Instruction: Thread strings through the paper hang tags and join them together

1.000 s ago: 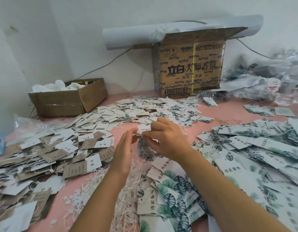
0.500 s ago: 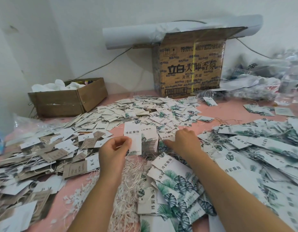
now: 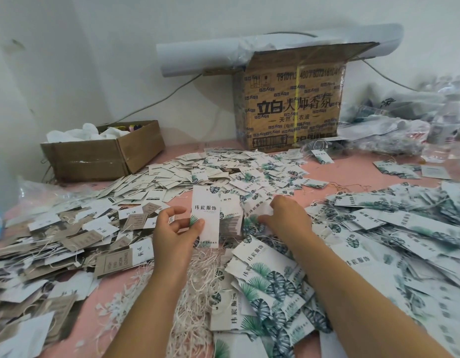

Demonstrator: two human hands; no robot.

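Nearest us, between our forearms, lie the loose strings (image 3: 198, 288). Beyond, our left hand (image 3: 175, 235) pinches 1 upright tag (image 3: 205, 213); our right hand (image 3: 288, 218) curls into the leaf-print pile (image 3: 249, 226), grip unclear. We should lift only 1 tag, holes aligned.

Pink table (image 3: 352, 174): leaf-print hang tags (image 3: 404, 228) at three o'clock, brown tags (image 3: 69, 241) at nine, white strings (image 3: 198, 293) at six, printed carton (image 3: 291, 104) at twelve.
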